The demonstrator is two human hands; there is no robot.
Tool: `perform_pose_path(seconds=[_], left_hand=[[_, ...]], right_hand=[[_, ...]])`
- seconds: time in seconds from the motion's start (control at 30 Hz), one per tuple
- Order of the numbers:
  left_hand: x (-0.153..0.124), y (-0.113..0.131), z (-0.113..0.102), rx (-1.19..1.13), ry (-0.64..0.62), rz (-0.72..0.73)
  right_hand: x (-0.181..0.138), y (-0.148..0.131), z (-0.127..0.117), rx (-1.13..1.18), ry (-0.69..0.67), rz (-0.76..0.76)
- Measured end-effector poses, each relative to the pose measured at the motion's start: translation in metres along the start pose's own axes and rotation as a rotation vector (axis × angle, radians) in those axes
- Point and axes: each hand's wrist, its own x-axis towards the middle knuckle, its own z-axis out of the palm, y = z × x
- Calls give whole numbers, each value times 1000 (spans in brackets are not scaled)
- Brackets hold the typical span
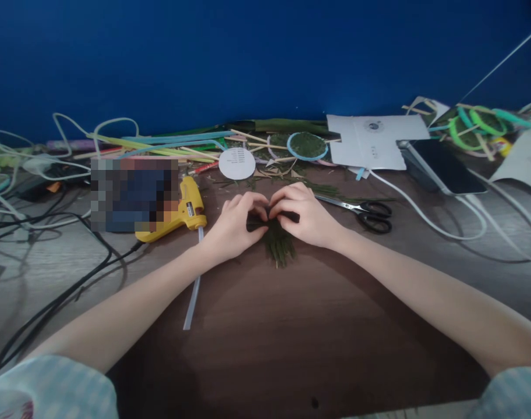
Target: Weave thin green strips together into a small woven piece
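A small bundle of dark green grass-like strands [280, 247] lies on the brown table between my hands, its loose ends fanned toward me. My left hand [236, 224] pinches its upper end from the left, thumb and forefinger closed on it. From the right, my right hand [307, 214] grips the same end with bent fingers close to the left fingertips. The fingers hide the top of the bundle. Beside my left hand lies a yellow glue gun [191, 206], with a clear glue stick [193, 302] sticking out toward me. Black-handled scissors [370, 214] rest to the right of my right hand.
A white round card [237, 163], a blue-rimmed green disc [308, 145] and a white cut sheet [376, 142] lie along the back. A phone [449, 166] props at the right, near white cables [427, 224]. Black cables [51, 308] run down the left. A blue partition [265, 58] stands behind.
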Motion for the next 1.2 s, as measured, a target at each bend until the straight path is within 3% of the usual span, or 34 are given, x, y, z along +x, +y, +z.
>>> perform_pose_path(seconds=[0.23,0.6,1.2], left_hand=[[0,-1,0,13,-21,6],[0,2,-2,39,-46,17],[0,4,-3,39,-64,-13]], right_hand=[[0,-2,-6,-42,74,158],[1,13,-19,-58,-144,85],[1,15,-18,-2,-155,94]])
